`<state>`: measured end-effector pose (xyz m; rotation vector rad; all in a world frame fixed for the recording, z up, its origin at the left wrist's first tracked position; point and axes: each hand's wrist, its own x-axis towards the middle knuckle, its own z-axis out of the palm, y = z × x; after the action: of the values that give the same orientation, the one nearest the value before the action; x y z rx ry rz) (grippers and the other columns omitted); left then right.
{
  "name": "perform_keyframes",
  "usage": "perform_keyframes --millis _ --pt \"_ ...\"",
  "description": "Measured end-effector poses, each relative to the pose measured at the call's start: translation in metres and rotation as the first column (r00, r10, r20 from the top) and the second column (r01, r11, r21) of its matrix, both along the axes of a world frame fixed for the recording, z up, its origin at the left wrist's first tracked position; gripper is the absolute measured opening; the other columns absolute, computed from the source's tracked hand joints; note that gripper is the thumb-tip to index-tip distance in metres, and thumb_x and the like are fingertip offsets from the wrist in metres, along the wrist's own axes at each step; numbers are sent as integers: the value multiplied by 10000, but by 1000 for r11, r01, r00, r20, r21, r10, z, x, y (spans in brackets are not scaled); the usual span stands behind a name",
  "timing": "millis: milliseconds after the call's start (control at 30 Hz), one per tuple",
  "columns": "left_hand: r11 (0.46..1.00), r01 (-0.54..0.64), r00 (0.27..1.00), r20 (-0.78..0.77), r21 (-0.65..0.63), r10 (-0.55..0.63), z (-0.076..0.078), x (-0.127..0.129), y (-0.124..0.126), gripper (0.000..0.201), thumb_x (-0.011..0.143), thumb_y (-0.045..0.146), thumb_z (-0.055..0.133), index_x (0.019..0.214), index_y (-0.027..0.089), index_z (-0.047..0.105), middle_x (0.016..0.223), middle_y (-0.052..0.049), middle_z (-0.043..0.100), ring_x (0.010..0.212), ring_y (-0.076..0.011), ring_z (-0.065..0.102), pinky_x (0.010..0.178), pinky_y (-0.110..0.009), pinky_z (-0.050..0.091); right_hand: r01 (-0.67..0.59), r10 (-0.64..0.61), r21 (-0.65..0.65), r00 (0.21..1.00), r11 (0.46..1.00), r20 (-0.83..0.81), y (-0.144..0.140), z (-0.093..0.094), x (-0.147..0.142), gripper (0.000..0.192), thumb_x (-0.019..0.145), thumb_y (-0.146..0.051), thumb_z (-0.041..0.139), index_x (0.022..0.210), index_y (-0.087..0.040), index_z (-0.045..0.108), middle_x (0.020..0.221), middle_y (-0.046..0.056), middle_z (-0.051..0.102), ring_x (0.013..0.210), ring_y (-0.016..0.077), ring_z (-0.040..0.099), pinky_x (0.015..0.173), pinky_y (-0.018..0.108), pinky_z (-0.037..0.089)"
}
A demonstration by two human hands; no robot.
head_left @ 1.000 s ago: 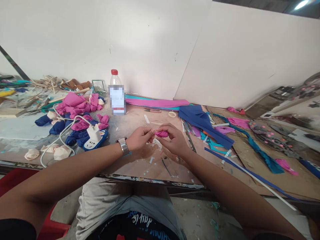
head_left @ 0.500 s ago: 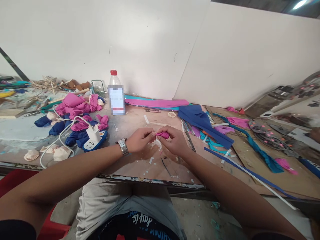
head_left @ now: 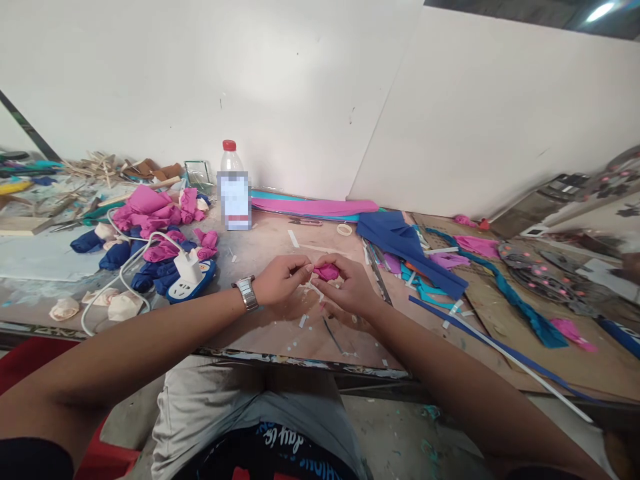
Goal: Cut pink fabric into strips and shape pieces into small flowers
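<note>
1. Your hands work over a bare patch of table (head_left: 280, 233); only small scraps lie on it.
2. To your left, the power strip (head_left: 193, 280), its white cable (head_left: 117, 277) and the fabric rolls (head_left: 150, 220) block passage.
3. Straight ahead, the bottle (head_left: 234, 193) stands upright near the wall.
4. To your right, the blue sheet (head_left: 405, 243) and long strips (head_left: 500, 350) cover the surface; items farther right appear cluttered, but detail is unclear.

Almost no text can be read here. The label of the bottle (head_left: 233, 188) is blurred, so nothing on it is legible. On the dark shirt (head_left: 280, 450) at the bottom edge there is light blue lettering, seen upside down; it seems to include the word "day", but the other letters are too cut off and distorted to read
</note>
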<state>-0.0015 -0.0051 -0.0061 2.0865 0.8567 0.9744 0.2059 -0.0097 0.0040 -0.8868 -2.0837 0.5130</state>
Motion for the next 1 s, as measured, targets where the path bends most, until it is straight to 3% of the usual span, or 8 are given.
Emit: perform_keyframes --millis 333,867,1000 --pt "987 98 994 67 -123 -91 -1 1 -1 460 1010 504 388 753 161 555 708 4 553 686 -127 506 686 -260 404 26 -26 -29 1000 999 2 -1 -1 1 105 859 -297 686 921 -217 662 841 17 710 737 169 637 702 297 492" --pt "999 47 999 16 -8 -46 1 2 -2 457 1010 486 409 732 162 573 692 2 578 664 -122 513 665 -256 393 32 -51 -168 993 985 -110 1 -6 0 182 863 -383 706 845 -207 665 763 1 670 682 152 581 652 286 468" --pt "999 42 999 28 -18 -41 -1 2 -1 454 1011 488 403 743 163 574 706 -3 582 678 -128 520 676 -262 399 30 -52 -160 989 987 -135 2 -6 0 195 837 -367 727 941 -212 670 856 14 687 755 168 616 701 301 498"
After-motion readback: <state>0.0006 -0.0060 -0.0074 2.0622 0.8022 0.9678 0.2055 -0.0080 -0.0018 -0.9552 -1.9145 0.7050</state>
